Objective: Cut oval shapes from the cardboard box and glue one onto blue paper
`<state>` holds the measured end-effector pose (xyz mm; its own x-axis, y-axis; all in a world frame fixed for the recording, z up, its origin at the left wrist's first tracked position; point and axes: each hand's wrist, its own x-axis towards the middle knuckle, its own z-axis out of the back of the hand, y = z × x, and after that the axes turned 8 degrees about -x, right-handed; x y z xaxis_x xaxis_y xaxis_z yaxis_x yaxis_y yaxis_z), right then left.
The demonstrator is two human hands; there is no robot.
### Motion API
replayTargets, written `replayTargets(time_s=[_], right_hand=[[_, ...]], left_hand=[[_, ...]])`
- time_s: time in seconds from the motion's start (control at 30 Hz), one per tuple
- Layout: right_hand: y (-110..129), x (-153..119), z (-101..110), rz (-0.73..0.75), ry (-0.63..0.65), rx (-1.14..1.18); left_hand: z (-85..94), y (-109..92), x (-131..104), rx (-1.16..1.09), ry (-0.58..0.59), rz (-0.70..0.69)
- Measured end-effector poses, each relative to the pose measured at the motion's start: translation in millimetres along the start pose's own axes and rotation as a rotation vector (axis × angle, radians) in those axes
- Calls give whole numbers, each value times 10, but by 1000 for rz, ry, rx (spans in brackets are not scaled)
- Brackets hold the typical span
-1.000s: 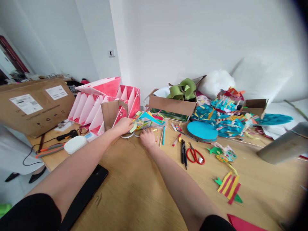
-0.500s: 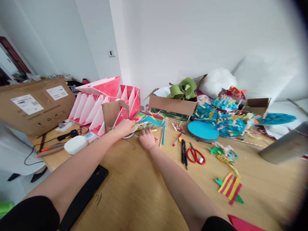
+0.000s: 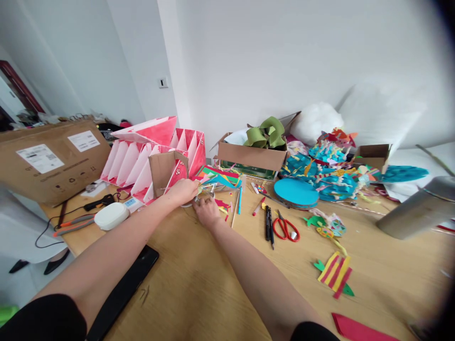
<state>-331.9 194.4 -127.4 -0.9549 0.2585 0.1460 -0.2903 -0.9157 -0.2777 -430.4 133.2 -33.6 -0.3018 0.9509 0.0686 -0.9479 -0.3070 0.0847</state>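
Both hands reach to the middle of the table, close together. My left hand has its fingers curled down beside a painted cardboard piece. Just to its right, my right hand is closed, fingertips pointing down. Between them lies a shiny, clear strip or wrapper; what the fingertips grip is too small to make out. A white ring-like edge shows under the left hand. Behind the hands is a stack of coloured paper sheets, and red and yellow scraps lie to the right.
Right of my hands lie a blue pen, black pens and red-handled scissors. Pink-and-white folded card and a large carton stand left. A metal bottle leans in from the right. A black phone lies in front.
My right hand has moved slightly left and down, leaving red and yellow scraps showing beside it. The left hand stays nearly in place. The view has shifted a little.
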Motion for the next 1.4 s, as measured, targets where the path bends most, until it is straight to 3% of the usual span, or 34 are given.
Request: replayTargets(time_s=[0.13, 0.33, 0.5, 0.67, 0.87, 1.0, 1.13, 1.23, 1.4], right_hand=[[-48, -235, 60, 23, -34, -22], [-21, -971, 126, 149, -24, -51], [-20, -1526, 186, 140, 12, -75], [40, -1836, 242, 117, 47, -69], [-170, -1836, 270, -18, 110, -59], [-450, -1739, 298, -198, 135, -56], [-558, -1723, 332, -342, 101, -11], [-521, -1706, 350, -352, 90, 79], [-365, -1558, 370, -291, 119, 220]], left_hand=[[-51, -39, -101, 24, 7, -35], [-205, -141, -423, 24, -40, -131], [-310, -211, -753, 2, -88, -182], [-493, -329, -1052, -20, -79, -184], [-783, -482, -1266, -79, -36, -167], [-836, -617, -1422, -121, 6, -138], [-816, -795, -1623, -168, 69, -98], [-769, -869, -1750, -212, 120, -57], [-516, -754, -1901, -324, 237, -44]])
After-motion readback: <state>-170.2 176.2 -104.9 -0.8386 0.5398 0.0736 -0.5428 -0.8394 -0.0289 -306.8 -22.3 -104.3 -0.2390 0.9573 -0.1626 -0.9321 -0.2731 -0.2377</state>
